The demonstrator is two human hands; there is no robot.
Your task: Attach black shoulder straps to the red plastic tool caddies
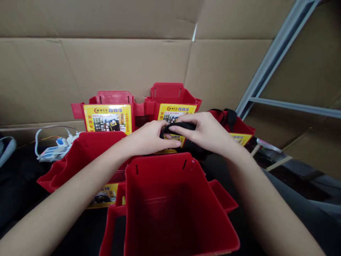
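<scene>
A black strap (181,126) is stretched between my two hands, above the back rim of the nearest red plastic bin (165,177). My left hand (149,138) pinches its left end, which curves in a loop. My right hand (206,133) grips the strap's right part between thumb and fingers. Two narrow slots show in the back wall of the near bin, which opens toward me. Behind the hands stands a red bin (167,91) with a yellow printed label (177,109), partly hidden by the fingers.
More red bins stand around: one at the left (93,149), another behind it with a yellow label (108,117), and one at the right (241,126) with a black strap. A white power strip (60,147) lies far left. Cardboard (122,60) covers the back; a metal frame (271,60) rises right.
</scene>
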